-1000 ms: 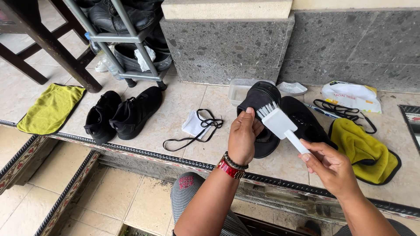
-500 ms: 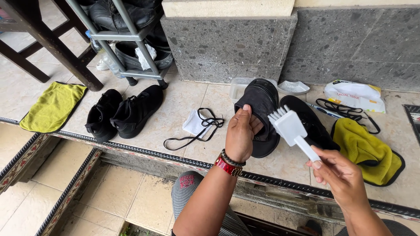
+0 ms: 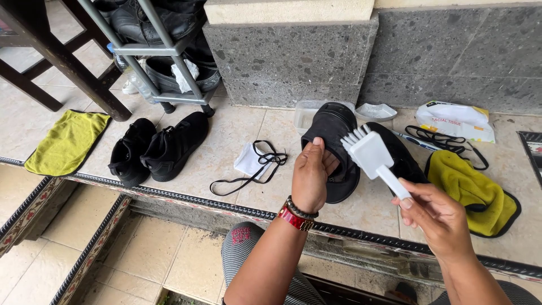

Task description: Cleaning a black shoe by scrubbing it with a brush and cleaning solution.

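I see the tiled ledge carrying everything, with a metal rack at the back left. My left hand is clamped on a black shoe, lifted just above the ledge. My right hand pinches the handle of a white brush, bristles just beside the shoe. Another shoe lies behind; a yellow cloth lies right, loose laces left.

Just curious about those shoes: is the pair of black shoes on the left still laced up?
No, the pair of black shoes shows no laces.
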